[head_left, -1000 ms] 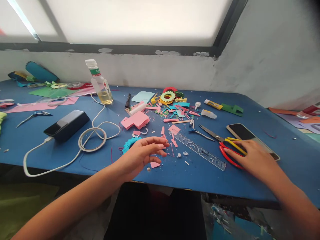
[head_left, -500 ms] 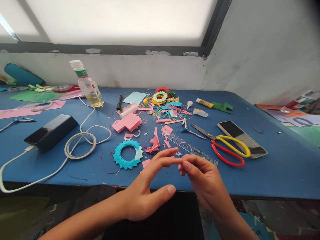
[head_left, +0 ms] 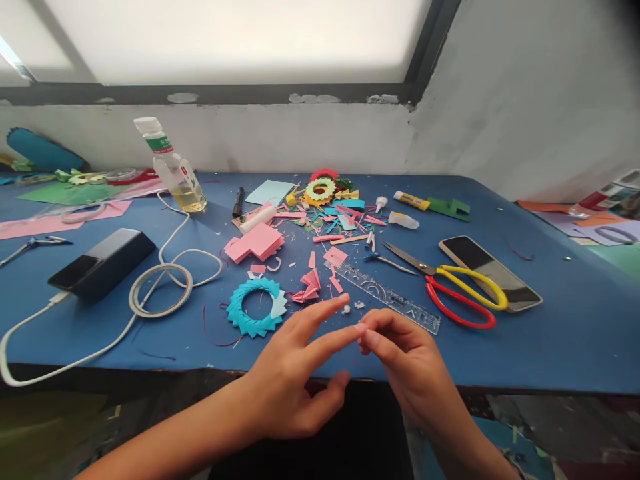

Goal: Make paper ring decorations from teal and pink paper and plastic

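My left hand is open above the table's front edge, fingers spread, with its index finger stretched to the right. The thumb and fingers of my right hand are pinched at that fingertip; anything between them is too small to make out. Just beyond my left hand lie a blue folded-paper ring with one pale piece and a few folded pink paper pieces. A clear plastic ruler lies beyond my right hand. Small white crumbs rest near my fingertips.
Scissors and a phone lie to the right. A tape roll, a white cable, a black device and a bottle occupy the left. Pink paper cards, scraps and a glue stick lie further back.
My left index finger now points slightly downward at the pinch, and its thumb has bent inward. My right hand stays pinched at the fingertip. The view has shifted slightly.
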{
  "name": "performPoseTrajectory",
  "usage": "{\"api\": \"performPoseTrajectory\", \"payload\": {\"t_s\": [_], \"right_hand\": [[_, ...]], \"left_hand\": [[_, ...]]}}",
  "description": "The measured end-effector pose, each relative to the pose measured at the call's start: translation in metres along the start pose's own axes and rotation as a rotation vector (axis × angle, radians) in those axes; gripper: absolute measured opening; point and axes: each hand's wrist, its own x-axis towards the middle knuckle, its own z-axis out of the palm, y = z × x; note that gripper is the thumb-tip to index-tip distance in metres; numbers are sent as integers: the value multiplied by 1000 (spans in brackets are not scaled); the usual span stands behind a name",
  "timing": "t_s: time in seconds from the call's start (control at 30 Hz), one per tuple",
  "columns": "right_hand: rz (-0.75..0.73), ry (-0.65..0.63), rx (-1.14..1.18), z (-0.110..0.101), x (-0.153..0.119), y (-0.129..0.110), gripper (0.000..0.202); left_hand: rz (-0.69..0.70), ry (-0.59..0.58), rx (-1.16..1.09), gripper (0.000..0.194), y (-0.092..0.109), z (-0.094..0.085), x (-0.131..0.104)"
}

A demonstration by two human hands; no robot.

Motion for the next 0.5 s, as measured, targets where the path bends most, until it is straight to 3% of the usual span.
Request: {"api": "performPoseTrajectory", "payload": {"t_s": [0.13,0.27,0.33,0.43,0.5], "right_hand": [[-17,0,-99,0,3,-4,9],[-41,33,-188,-3,12,-12,9],[-66,49,-246,-6,20,-18,10],[-83,34,-380,-8,36,-32,13],[-85,3,-502,-8,50,-43,14]], "left_hand": [[97,77,203,41,-7,-9,6],[49,82,292,29,-25,-25,25],[49,-32,324,22,-41,-33,39],[64,-352,389,26,-65,-39,57],[48,-498,406,30,-77,-41,66]]}}
